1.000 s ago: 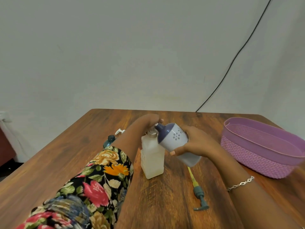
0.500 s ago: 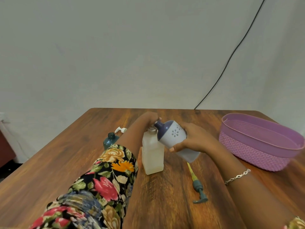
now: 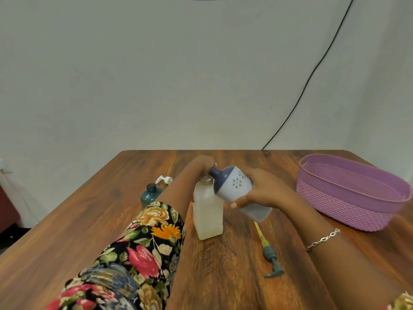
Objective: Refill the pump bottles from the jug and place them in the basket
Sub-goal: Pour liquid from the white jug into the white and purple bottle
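Observation:
A translucent square bottle (image 3: pixel 207 211) stands upright mid-table with its cap off. My left hand (image 3: pixel 202 164) curls round its neck from behind. My right hand (image 3: pixel 261 189) grips a white jug with a dark purple top (image 3: pixel 234 186). The jug is tilted left, its spout at the bottle's mouth. A teal bottle (image 3: pixel 150 195) stands open behind my left forearm, partly hidden by it. The purple woven basket (image 3: pixel 348 204) sits at the right with nothing showing inside.
A teal pump head with a yellow tube (image 3: pixel 269 253) lies on the wood in front of the jug. A white pump head (image 3: pixel 164 180) lies beyond the teal bottle. A black cable (image 3: pixel 312 74) runs down the wall to the table's far edge.
Both hands keep their hold, and the jug stays tipped at the bottle's mouth. Only the view has shifted a little.

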The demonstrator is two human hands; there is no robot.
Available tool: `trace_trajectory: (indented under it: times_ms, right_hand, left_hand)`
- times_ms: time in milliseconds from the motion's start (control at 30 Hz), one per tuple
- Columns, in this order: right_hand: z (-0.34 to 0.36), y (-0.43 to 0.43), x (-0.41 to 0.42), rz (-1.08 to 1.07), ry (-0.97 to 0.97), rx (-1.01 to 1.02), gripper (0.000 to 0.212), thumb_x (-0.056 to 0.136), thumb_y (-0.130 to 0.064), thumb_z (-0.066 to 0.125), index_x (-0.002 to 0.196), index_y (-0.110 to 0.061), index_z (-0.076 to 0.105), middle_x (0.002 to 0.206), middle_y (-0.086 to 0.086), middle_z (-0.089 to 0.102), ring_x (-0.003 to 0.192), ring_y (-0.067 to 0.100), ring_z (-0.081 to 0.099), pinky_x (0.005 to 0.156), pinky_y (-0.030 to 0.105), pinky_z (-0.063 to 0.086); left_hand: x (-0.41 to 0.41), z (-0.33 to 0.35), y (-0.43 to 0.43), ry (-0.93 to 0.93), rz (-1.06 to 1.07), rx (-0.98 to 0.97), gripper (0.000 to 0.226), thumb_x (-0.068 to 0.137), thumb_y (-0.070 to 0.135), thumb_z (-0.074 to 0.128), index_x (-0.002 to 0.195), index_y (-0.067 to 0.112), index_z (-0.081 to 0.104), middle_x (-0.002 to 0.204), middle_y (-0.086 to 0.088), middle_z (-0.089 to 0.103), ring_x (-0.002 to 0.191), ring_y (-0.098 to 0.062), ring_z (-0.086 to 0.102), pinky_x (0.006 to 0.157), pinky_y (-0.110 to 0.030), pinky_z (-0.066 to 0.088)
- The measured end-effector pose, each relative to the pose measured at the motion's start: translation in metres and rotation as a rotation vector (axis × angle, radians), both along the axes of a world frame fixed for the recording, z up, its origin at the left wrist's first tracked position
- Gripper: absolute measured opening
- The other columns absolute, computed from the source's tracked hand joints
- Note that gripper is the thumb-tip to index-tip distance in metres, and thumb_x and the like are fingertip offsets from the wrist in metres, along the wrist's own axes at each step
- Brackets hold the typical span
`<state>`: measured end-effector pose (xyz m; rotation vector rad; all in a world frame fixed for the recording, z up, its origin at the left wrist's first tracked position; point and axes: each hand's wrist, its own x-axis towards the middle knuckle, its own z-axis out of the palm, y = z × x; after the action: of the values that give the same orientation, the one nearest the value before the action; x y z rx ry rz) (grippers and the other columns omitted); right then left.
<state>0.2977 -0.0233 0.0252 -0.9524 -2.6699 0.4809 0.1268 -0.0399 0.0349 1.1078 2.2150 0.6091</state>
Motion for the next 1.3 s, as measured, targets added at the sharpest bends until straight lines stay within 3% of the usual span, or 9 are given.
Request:
trace_trajectory:
  times_ms: [133,200,367,567,733,867,1033,1133,1300]
  right_hand:
    - [0.002,0.000,0.002,-0.001,0.012,-0.012,0.062,0.065,-0.039,0.079,0.115,-0.022,0.049,0.097,-0.007,0.049,0.087,0.012,0.049,0.070,0.026,0.039]
    - [0.006,0.001,0.003,-0.007,0.006,-0.002,0.063,0.063,-0.040,0.080,0.115,-0.021,0.049,0.098,-0.006,0.050,0.087,0.013,0.049,0.072,0.027,0.042]
    - [0.006,0.003,0.003,-0.002,-0.001,-0.003,0.068,0.063,-0.040,0.080,0.120,-0.020,0.048,0.105,-0.003,0.053,0.091,0.014,0.050,0.078,0.030,0.046]
    - [-0.001,0.001,0.002,-0.018,-0.018,-0.010,0.069,0.065,-0.039,0.078,0.123,-0.021,0.045,0.113,-0.001,0.054,0.095,0.015,0.049,0.083,0.034,0.047]
    - [0.001,-0.002,0.003,-0.025,0.034,-0.042,0.067,0.064,-0.037,0.080,0.121,-0.021,0.048,0.102,-0.004,0.051,0.088,0.015,0.049,0.072,0.029,0.042]
    - [0.003,-0.005,0.004,-0.010,0.044,-0.042,0.064,0.064,-0.036,0.080,0.118,-0.021,0.049,0.092,-0.007,0.046,0.082,0.013,0.047,0.059,0.023,0.035]
    - [0.001,-0.005,0.003,-0.022,0.024,-0.047,0.066,0.065,-0.035,0.080,0.120,-0.020,0.047,0.097,-0.006,0.047,0.086,0.013,0.047,0.070,0.027,0.039]
    - [0.000,-0.004,0.002,-0.031,0.008,-0.037,0.068,0.065,-0.036,0.080,0.122,-0.020,0.046,0.103,-0.003,0.049,0.090,0.013,0.046,0.074,0.028,0.041]
    - [0.005,-0.003,0.002,-0.024,0.024,-0.069,0.066,0.062,-0.036,0.081,0.117,-0.019,0.050,0.107,-0.001,0.055,0.092,0.017,0.053,0.075,0.031,0.046]
  left_hand:
    - [0.000,0.002,-0.002,-0.155,0.042,0.040,0.032,0.094,0.025,0.045,0.120,0.008,0.051,0.121,-0.018,0.052,0.108,-0.034,0.051,0.091,-0.043,0.043]
    - [0.003,0.005,-0.006,-0.300,0.126,0.060,0.041,0.090,0.038,0.049,0.117,0.007,0.051,0.113,-0.017,0.055,0.101,-0.035,0.054,0.087,-0.049,0.044]
    - [0.006,0.007,-0.005,-0.230,0.023,0.062,0.022,0.091,0.029,0.050,0.099,0.008,0.054,0.098,-0.014,0.057,0.080,-0.027,0.052,0.068,-0.039,0.046]
    - [0.005,0.000,-0.002,0.103,-0.051,0.016,0.032,0.092,0.010,0.046,0.120,-0.003,0.054,0.104,-0.019,0.056,0.081,-0.019,0.049,0.074,-0.025,0.042]
    - [0.007,0.002,-0.005,-0.154,0.044,0.126,0.022,0.094,0.019,0.043,0.109,0.009,0.056,0.115,-0.017,0.053,0.089,-0.022,0.051,0.086,-0.035,0.041]
    - [0.008,0.002,-0.011,-0.227,0.049,0.160,0.029,0.095,0.023,0.040,0.114,0.008,0.056,0.091,-0.010,0.055,0.073,-0.018,0.049,0.066,-0.029,0.041]
    - [0.006,0.003,-0.007,0.099,-0.087,-0.010,0.035,0.092,0.017,0.048,0.120,-0.004,0.053,0.111,-0.021,0.056,0.085,-0.021,0.048,0.077,-0.029,0.042]
    - [0.007,0.005,-0.006,0.221,-0.114,-0.051,0.038,0.091,0.018,0.050,0.118,-0.009,0.052,0.097,-0.016,0.051,0.085,-0.021,0.046,0.077,-0.029,0.041]
    - [0.005,0.008,-0.010,-0.179,0.046,0.059,0.031,0.094,0.024,0.045,0.117,0.006,0.053,0.115,-0.018,0.053,0.095,-0.030,0.054,0.076,-0.041,0.047]
